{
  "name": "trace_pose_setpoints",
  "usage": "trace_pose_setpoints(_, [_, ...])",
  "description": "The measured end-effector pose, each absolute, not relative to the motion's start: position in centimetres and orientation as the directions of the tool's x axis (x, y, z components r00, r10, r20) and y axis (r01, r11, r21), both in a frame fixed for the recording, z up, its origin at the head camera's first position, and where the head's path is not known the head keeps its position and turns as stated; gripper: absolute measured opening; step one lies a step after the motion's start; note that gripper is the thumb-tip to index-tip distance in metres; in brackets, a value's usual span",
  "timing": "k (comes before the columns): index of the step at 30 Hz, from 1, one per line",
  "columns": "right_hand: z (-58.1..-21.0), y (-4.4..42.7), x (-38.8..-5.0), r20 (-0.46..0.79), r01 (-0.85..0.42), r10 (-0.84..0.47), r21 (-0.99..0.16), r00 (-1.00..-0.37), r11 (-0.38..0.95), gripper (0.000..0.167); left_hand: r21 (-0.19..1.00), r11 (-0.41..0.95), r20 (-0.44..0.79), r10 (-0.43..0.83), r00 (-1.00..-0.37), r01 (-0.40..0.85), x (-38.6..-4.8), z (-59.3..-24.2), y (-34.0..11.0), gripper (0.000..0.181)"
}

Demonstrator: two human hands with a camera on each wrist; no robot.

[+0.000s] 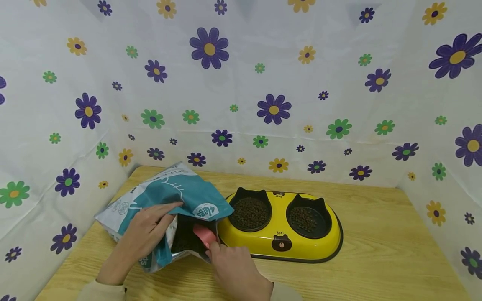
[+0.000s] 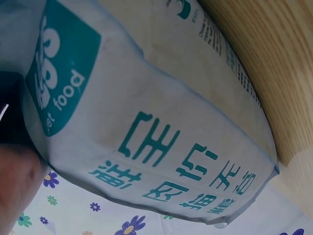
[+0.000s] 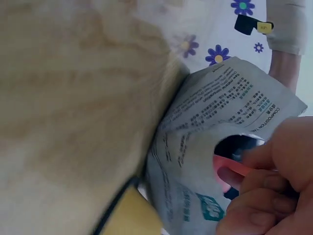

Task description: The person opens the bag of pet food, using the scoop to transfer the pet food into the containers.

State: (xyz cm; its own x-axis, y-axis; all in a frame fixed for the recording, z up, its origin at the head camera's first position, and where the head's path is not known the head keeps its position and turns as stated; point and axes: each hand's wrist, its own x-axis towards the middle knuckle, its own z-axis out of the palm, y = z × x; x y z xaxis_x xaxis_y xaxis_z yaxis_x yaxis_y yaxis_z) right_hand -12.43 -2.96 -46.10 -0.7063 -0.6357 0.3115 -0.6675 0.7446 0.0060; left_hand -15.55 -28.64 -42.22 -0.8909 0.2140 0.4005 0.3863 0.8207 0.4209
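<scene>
A teal and white pet food bag (image 1: 150,196) lies tilted at the left of the table, its mouth facing the front right. The left hand (image 1: 144,234) grips the bag's edge beside the mouth; in the left wrist view part of that hand (image 2: 19,186) shows next to the printed bag (image 2: 161,127). At the opening, the right hand (image 1: 237,267) pinches a pink scoop (image 1: 204,235), whose far end is inside the bag. The right wrist view shows the right hand (image 3: 274,181) with its fingers curled round the pink scoop (image 3: 230,164) at the bag (image 3: 195,142).
A yellow double feeder (image 1: 278,225) stands right of the bag, close to its mouth. Brown kibble (image 1: 250,212) fills much of its left bowl, and a smaller heap of kibble (image 1: 303,219) lies in the right one. A flowered cloth (image 1: 241,88) surrounds the wooden table (image 1: 391,242).
</scene>
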Motion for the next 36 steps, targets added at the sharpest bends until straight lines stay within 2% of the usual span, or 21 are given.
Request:
trace_pose_setpoints(5, [-46.3,-3.0,-12.8,0.278,-0.623,-0.559,-0.287,-0.781,0.728,0.023,0.418,0.818,0.419,0.212,-0.883,0.394,-15.6,-42.3,-28.7,0.035])
trace_pose_setpoints(11, [-46.6,-2.9,-13.0,0.233,-0.563,-0.525,-0.503,-0.819,0.655,0.024,0.423,0.817,0.416,0.208,-0.885,0.391,-15.5,-42.3,-28.7,0.035])
trace_pose_setpoints(20, [-47.2,-3.3,-13.1,0.181,-0.449,-0.468,-0.694,-0.865,0.563,0.026,0.420,0.819,0.419,0.207,-0.884,0.391,-15.5,-42.4,-28.7,0.035])
trace_pose_setpoints(27, [-47.3,-3.6,-13.5,0.158,-0.373,-0.435,-0.799,-0.887,0.471,0.027,0.424,0.817,0.419,0.206,-0.884,0.391,-15.5,-42.4,-28.7,0.035])
trace_pose_setpoints(36, [-46.8,-3.5,-13.8,0.004,-0.143,-0.435,-0.947,-0.900,0.288,0.030,0.426,0.818,0.411,0.205,-0.888,0.386,-15.6,-42.4,-28.6,0.035])
